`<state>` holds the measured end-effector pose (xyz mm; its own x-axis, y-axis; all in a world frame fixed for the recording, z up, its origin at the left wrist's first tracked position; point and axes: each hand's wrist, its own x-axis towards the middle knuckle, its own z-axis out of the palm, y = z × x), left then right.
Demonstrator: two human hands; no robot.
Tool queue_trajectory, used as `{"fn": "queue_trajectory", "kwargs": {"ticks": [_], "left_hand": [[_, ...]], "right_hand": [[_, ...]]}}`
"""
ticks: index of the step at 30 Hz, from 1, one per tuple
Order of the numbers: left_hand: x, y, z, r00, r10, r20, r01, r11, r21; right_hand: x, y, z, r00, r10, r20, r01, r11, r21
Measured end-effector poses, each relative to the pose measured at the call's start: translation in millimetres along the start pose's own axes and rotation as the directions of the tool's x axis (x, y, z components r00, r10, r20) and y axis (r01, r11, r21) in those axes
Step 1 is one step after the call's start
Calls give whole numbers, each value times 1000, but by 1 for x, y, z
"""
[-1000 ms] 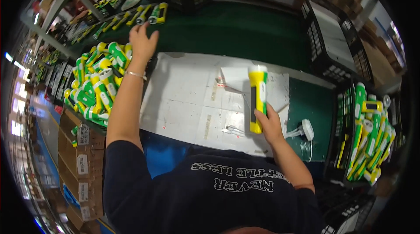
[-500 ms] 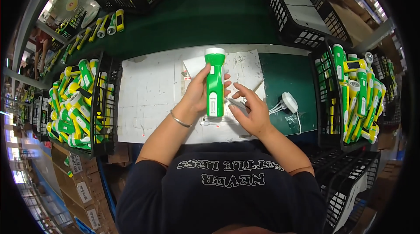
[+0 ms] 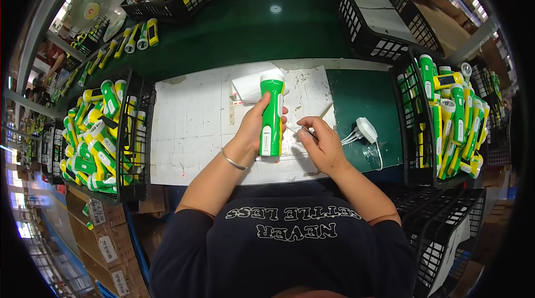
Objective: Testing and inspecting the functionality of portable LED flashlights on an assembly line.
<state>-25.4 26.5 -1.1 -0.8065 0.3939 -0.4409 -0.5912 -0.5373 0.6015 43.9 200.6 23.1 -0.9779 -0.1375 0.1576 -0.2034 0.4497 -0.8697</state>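
Note:
My left hand (image 3: 257, 125) grips a green and white flashlight (image 3: 271, 114), held upright over the white work mat (image 3: 195, 125), its head pointing away from me. Just right of it, my right hand (image 3: 320, 142) pinches a thin white cable (image 3: 298, 131) close to the flashlight's side. That cable runs to a small white charger (image 3: 366, 129) lying on the green tabletop to the right.
A black crate (image 3: 106, 136) at my left holds several green and yellow flashlights; another crate (image 3: 451, 120) at my right holds more. Empty black crates (image 3: 379, 14) stand at the back right. More flashlights (image 3: 136, 36) lie at the far left near a fan (image 3: 83, 14).
One second ago my left arm reached far left while my right hand held a yellow flashlight. Now my left hand holds a green flashlight at the centre and my right hand pinches the cable.

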Motion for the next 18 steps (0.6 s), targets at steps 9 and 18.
{"fn": "queue_trajectory", "kwargs": {"ticks": [9,18], "left_hand": [[-4,7,6,988,146,57,-154,971,185],[-5,-3,-2,923,357,141,-380,804,458]], "right_hand": [[20,-14,2,927,-364,91,356,777,-519],[18,-14,11,797,-537,276,592,602,-536]]}}
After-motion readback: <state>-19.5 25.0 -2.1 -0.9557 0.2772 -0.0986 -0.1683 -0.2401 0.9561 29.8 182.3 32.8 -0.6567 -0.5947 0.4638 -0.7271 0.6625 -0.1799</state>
